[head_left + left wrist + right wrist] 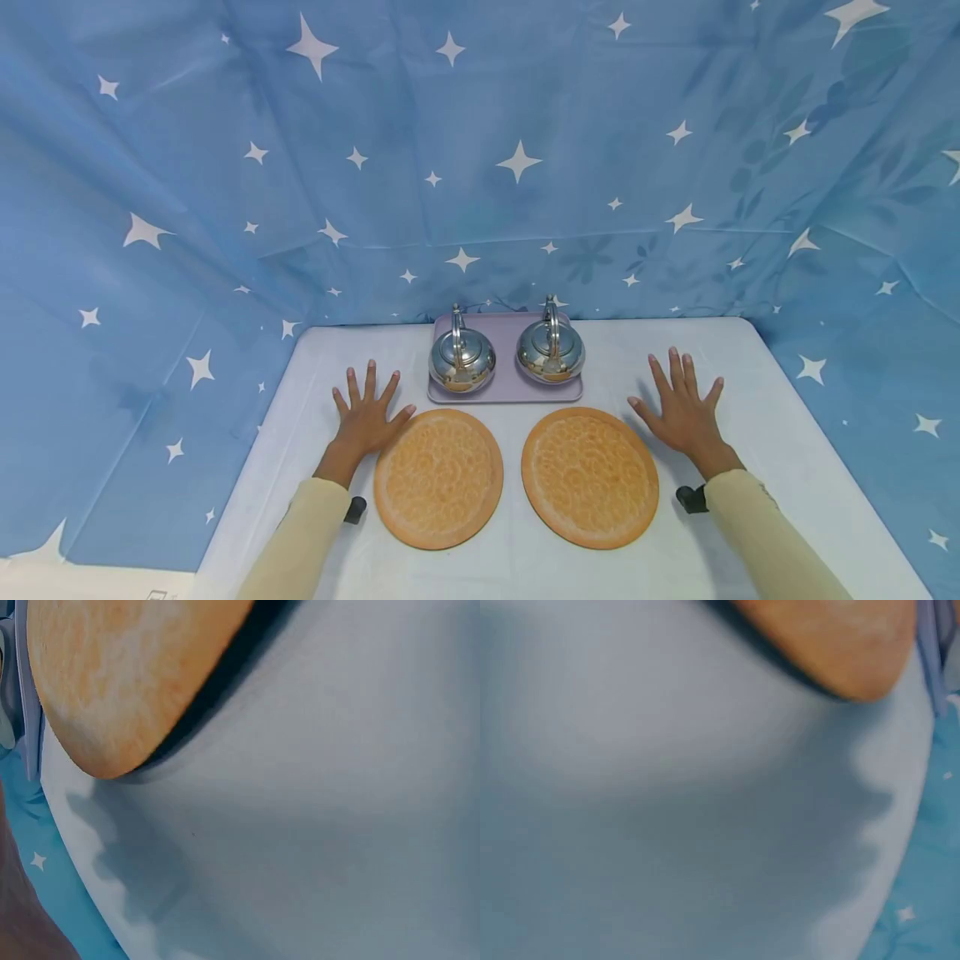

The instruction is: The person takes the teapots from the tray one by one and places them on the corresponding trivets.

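In the head view my left hand (366, 421) is spread flat-fingered beside the left round mat (438, 479), which is tan and printed like a flatbread. Its thumb lies near or over the mat's upper left edge; whether it touches, I cannot tell. My right hand (681, 415), fingers also spread, is to the upper right of a second such mat (590, 477). Neither hand holds anything. Beyond the mats, two shiny metal teapots (462, 361) with upright handles stand side by side on a pale purple tray (506, 393). Shadows of the hands fall on the table in both wrist views.
A white-covered table (510, 567) carries everything. Blue curtains with white stars (517, 200) hang close behind the table and along both sides. Dark wrist devices (692, 500) show at the sleeve cuffs. Off the table at lower left lies a pale surface (90, 581).
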`<state>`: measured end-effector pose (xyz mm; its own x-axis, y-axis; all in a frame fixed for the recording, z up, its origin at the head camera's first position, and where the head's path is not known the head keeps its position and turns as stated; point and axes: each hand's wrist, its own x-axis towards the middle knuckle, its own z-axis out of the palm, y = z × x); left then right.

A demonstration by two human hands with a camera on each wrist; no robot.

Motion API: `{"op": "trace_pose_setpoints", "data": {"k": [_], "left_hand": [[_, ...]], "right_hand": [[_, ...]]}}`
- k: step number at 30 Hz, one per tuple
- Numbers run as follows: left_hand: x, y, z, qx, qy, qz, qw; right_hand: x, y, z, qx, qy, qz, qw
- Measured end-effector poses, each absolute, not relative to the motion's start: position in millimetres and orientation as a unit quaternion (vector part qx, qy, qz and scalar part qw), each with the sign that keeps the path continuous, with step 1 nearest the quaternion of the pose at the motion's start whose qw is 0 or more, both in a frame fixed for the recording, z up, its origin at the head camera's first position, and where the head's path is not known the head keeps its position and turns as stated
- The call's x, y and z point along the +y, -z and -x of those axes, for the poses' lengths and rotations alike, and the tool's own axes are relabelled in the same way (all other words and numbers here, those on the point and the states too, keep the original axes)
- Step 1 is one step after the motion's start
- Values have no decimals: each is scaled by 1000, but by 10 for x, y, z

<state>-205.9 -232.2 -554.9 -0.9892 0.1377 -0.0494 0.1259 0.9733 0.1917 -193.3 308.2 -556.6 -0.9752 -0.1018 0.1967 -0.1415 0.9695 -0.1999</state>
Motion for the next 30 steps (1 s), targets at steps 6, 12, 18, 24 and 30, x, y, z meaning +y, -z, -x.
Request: {"op": "trace_pose_setpoints", "data": {"k": [6, 12, 18, 24, 30], "left_hand": [[-2278, 5507, 2074, 991, -100, -71, 51], [-2198, 5480, 2109, 985, -138, -76, 76], [-2101, 5458, 2172, 962, -255, -82, 56], [-1961, 5430, 2245, 920, -389, -34, 47], [-1840, 5360, 2295, 871, -486, 32, 64]], "right_hand": [[2902, 5308, 1994, -982, -109, -90, 128], [2636, 5003, 2057, -968, -139, -133, 162], [2323, 4693, 2088, -946, -168, -185, 204], [2007, 4488, 2150, -921, -228, -229, 220], [1751, 4447, 2231, -897, -295, -251, 213]]}}
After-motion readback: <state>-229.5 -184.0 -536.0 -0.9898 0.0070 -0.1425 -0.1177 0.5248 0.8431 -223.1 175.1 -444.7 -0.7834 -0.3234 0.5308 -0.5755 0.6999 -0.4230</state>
